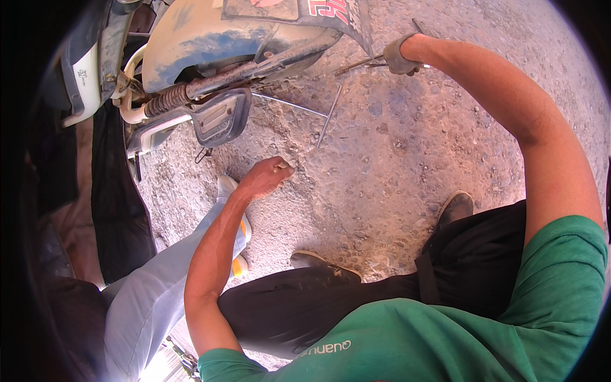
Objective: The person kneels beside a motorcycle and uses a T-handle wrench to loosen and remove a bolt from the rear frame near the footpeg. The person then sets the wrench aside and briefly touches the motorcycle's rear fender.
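My left hand [266, 177] is bare and closed, its fingers curled above the gravelly ground; whatever is in it, if anything, is hidden. Farther off to the right, my right hand [401, 57] wears a grey-brown glove and is closed round a thin metal rod tool [356, 65], which sticks out to its left. Between the two hands, a T-handle wrench [328, 116] lies on the ground. Beyond my left hand is the dusty rear end of a motorcycle [191, 48], with a shock absorber [168, 100] and a black footrest [221, 117].
To my left are a person's light blue jeans [149, 299] and white-and-orange shoe [240, 266]. My own dark shoes [455, 209] stand on rough stony ground [375, 210]. A small wire loop [203, 155] lies below the footrest. Dark cloth [118, 204] hangs at the left.
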Available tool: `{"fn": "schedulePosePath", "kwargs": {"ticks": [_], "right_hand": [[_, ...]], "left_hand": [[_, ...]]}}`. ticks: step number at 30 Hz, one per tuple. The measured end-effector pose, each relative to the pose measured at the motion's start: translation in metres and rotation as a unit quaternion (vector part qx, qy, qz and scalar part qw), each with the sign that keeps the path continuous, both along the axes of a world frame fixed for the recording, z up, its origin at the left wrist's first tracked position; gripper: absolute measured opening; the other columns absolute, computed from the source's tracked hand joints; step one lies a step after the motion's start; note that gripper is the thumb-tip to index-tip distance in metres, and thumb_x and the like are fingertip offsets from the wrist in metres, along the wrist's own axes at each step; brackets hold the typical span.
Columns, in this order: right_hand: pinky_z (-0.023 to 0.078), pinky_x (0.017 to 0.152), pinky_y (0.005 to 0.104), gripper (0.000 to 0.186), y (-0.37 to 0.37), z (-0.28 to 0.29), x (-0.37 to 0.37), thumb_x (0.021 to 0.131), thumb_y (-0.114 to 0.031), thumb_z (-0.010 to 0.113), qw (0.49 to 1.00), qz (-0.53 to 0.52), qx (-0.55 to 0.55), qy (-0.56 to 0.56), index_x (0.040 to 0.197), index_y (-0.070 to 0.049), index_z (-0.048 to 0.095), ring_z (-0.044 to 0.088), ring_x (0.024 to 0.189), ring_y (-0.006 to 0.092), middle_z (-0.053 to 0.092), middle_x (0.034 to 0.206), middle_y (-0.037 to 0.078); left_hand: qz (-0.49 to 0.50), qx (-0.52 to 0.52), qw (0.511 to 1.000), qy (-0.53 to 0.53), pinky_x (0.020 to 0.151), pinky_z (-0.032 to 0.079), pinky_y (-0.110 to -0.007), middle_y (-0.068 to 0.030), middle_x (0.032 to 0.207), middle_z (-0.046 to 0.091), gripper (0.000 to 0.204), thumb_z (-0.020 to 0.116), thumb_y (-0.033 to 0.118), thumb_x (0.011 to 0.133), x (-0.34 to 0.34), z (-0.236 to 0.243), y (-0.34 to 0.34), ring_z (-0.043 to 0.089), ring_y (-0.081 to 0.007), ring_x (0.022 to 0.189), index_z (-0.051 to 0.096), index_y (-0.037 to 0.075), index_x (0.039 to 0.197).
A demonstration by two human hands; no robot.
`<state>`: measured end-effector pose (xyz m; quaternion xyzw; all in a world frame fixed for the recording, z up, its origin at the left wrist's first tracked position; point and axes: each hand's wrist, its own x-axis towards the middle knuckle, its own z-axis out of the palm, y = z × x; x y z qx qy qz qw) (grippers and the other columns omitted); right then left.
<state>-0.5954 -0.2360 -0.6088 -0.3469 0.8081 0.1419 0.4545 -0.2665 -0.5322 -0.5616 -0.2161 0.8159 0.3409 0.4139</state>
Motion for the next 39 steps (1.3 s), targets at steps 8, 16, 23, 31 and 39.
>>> {"fn": "schedulePosePath", "kwargs": {"ticks": [8,16,23,31,39], "right_hand": [[0.058,0.077,0.0427,0.040,0.0037,-0.0004,-0.0025,0.089,-0.016,0.046,1.000,-0.013,-0.013,-0.013,0.118,-0.002,0.069,0.072,0.089,0.0296,0.074,0.102,0.014],[0.057,0.074,0.0418,0.033,0.0060,-0.0039,0.0002,0.089,-0.014,0.047,1.000,-0.003,-0.023,0.002,0.103,0.000,0.073,0.072,0.082,0.0274,0.075,0.095,0.013],[0.058,0.077,0.0414,0.037,0.0033,-0.0041,-0.0014,0.090,-0.014,0.045,1.000,0.012,-0.004,-0.007,0.114,-0.001,0.070,0.072,0.087,0.0277,0.074,0.101,0.013],[0.059,0.076,0.0414,0.038,0.0044,-0.0030,-0.0024,0.092,-0.016,0.046,1.000,0.007,-0.005,0.001,0.119,-0.001,0.068,0.072,0.088,0.0281,0.074,0.103,0.013],[0.058,0.078,0.0434,0.039,0.0037,-0.0084,-0.0049,0.090,-0.015,0.045,1.000,0.011,-0.003,0.004,0.119,-0.001,0.068,0.072,0.088,0.0287,0.074,0.102,0.014]], "left_hand": [[-0.003,-0.007,1.000,-0.010,0.076,0.052,-0.037,-0.0168,0.102,0.069,0.048,0.065,0.037,0.093,-0.0029,0.0016,0.0021,0.070,-0.0247,0.085,0.061,-0.005,0.114],[-0.001,-0.004,1.000,0.000,0.077,0.053,-0.036,-0.0167,0.102,0.069,0.049,0.066,0.038,0.093,-0.0008,-0.0024,-0.0011,0.069,-0.0242,0.086,0.061,-0.006,0.114],[-0.012,-0.015,1.000,0.002,0.078,0.054,-0.035,-0.0162,0.103,0.068,0.050,0.066,0.039,0.093,-0.0012,-0.0059,-0.0042,0.068,-0.0231,0.087,0.061,-0.006,0.115],[-0.018,-0.018,1.000,0.008,0.075,0.053,-0.034,-0.0153,0.101,0.068,0.049,0.067,0.039,0.093,-0.0040,-0.0034,-0.0028,0.068,-0.0230,0.086,0.061,-0.005,0.113],[-0.011,-0.016,1.000,-0.001,0.074,0.052,-0.035,-0.0144,0.099,0.068,0.048,0.066,0.039,0.093,-0.0080,0.0011,0.0014,0.068,-0.0222,0.084,0.061,-0.004,0.112]]}}
